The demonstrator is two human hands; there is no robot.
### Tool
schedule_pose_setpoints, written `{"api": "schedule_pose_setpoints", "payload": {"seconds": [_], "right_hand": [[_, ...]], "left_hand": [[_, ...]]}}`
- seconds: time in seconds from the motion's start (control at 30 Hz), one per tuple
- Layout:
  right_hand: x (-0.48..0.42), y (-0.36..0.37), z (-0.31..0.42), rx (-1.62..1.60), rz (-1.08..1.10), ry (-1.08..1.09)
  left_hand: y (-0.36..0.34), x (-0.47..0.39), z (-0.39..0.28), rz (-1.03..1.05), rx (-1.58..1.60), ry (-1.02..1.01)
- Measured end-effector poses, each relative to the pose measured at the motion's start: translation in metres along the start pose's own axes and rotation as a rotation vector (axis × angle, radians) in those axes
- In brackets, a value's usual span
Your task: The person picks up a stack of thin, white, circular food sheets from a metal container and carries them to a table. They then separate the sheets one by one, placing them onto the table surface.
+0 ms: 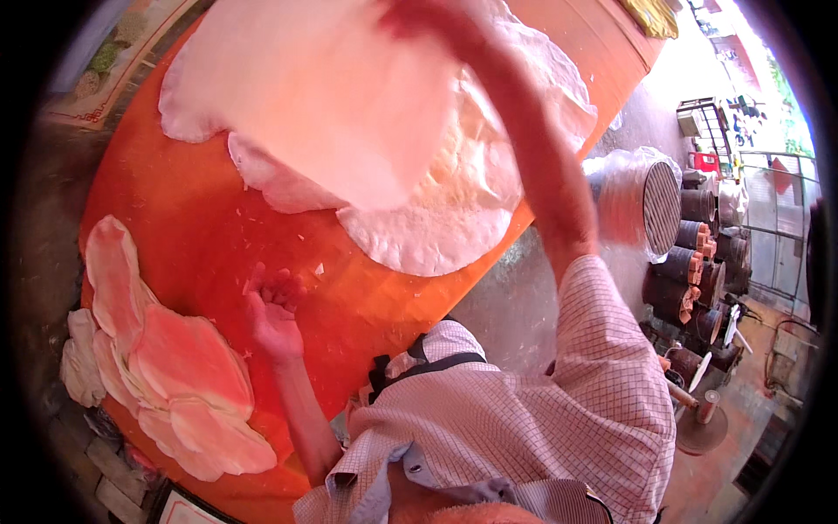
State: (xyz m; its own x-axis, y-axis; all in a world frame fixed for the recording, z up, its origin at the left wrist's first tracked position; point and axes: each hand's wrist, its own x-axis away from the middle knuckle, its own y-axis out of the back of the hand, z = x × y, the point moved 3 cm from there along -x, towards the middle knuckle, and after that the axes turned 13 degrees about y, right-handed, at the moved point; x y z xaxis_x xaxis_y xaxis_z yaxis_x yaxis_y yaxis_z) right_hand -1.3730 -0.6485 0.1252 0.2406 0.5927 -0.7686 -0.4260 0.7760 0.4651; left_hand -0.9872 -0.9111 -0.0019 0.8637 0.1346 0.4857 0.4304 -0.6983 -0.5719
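Observation:
My right hand (419,18), blurred by motion at the top edge, is at the edge of a large thin pale sheet (340,105) and appears to grip it. This sheet, also blurred, hangs over a spread of overlapping thin round sheets (425,239) that look like flat dough or wafer; one beneath is yellowish and wrinkled. My left hand (278,314) is palm up with loosely curled fingers and holds nothing. It is above the orange table cover (366,308), between the spread and a loose pile of limp oval sheets (190,360) at the left.
Small white flakes (319,268) dot the cover. On the floor to the right lies a plastic-wrapped drum (628,200), with several dark cylinders (677,265) beyond it. A yellow cloth (651,16) is at the table's far right corner. Bricks (118,471) show at the lower left.

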Motion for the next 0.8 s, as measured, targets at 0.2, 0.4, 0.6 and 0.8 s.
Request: {"api": "schedule_pose_setpoints", "payload": {"seconds": [0.2, 0.4, 0.6, 0.8], "right_hand": [[0.175, 0.181, -0.132, -0.148, -0.775, -0.702], [0.254, 0.12, -0.086, 0.816, -0.498, -1.072], [0.145, -0.119, 0.059, 0.073, -0.272, -0.99], [0.09, -0.357, 0.166, -0.83, -0.018, -1.115]], "left_hand": [[-0.003, 0.01, 0.014, -0.192, -0.107, 0.073], [0.035, 0.029, 0.039, -0.306, -0.169, 0.147], [0.039, 0.057, 0.05, -0.334, -0.193, 0.221], [0.086, 0.114, 0.085, -0.247, -0.084, 0.24]]}}
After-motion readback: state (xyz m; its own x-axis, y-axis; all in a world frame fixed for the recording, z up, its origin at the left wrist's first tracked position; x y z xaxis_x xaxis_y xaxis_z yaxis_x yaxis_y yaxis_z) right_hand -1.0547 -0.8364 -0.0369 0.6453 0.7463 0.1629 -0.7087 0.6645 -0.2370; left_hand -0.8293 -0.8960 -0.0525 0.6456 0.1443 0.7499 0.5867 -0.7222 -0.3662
